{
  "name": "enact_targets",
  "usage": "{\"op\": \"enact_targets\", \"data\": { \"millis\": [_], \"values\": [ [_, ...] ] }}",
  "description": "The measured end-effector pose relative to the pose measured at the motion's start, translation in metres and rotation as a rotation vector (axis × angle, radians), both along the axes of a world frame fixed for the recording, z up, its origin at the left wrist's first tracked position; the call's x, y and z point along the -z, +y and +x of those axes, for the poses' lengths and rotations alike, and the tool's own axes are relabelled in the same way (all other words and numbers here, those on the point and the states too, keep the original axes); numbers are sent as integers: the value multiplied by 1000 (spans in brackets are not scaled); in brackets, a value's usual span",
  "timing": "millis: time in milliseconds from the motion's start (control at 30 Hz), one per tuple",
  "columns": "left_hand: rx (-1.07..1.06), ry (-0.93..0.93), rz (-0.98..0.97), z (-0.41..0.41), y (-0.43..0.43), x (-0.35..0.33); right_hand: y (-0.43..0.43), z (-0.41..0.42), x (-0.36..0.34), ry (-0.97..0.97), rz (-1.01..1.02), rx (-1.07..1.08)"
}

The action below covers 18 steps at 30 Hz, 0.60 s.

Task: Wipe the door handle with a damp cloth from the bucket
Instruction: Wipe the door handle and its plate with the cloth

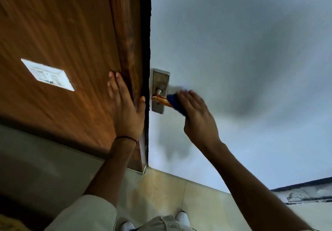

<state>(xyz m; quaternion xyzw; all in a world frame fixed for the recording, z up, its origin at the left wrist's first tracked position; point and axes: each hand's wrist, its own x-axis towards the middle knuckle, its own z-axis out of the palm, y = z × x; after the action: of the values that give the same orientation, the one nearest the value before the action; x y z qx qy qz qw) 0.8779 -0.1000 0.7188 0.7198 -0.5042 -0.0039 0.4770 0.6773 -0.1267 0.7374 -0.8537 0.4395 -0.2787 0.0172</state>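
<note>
Pale grey door (233,51) ahead: the right hand (199,117), clamped on a folded blue cloth (177,103), should drag firmly along the orange lever handle (160,99) while the left hand (125,108), fingers spread and holding nothing, braces on the brown wooden frame (125,33).

Under my right hand (197,115) the cloth (177,105) is deep blue, against an orange-brown handle (161,100) on a silver plate (160,87). My left hand (125,108) lies on brown streaked wood (62,33); the door (233,51) is pale grey-white.
</note>
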Motion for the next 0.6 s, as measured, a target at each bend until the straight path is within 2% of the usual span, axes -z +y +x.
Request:
{"op": "enact_targets", "data": {
  "millis": [100, 433, 600],
  "values": [
    [28, -25, -20, 5, -3, 3, 7, -5, 12, 87, 5, -4],
    [-20, -25, -112, 8, -10, 14, -3, 58, 7, 61, 76, -11],
    [-40, -65, -92, 15, -10, 20, -1, 22, 6, 45, 61, 17]
  ]
}}
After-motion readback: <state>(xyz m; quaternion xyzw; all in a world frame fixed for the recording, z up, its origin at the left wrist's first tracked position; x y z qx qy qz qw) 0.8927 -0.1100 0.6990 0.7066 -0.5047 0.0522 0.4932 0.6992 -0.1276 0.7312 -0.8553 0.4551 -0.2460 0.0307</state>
